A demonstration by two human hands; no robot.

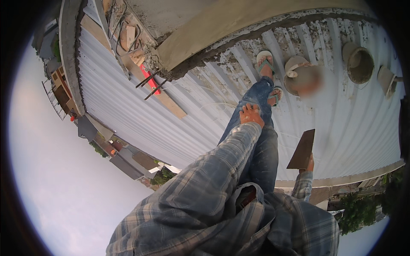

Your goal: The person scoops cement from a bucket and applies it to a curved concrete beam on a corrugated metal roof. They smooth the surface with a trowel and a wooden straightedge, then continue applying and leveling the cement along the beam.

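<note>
My left hand (251, 115) lies on the thigh of my blue jeans, its fingers spread and nothing in them. Lower and to the right, my right hand (310, 164) grips a flat plastering trowel (302, 151) from behind. The broad brown blade stands steeply tilted, clear of the roof, and hides most of the fingers. Beyond the trowel, beside my sandalled feet (265, 63), sits a bucket (292, 87) of grey mortar. A light-coloured tool lies at its rim, and part of the bucket is blurred.
Ribbed metal roofing (205, 123), splashed with mortar, lies underfoot. A second bucket (359, 64) and a pale scoop-like thing (386, 81) stand at far right. Ahead runs a plastered wall (192, 47). Rebar ends (150, 85) jut out near a red level (150, 79) and plank (173, 106). The roof edge (124, 136) drops away left.
</note>
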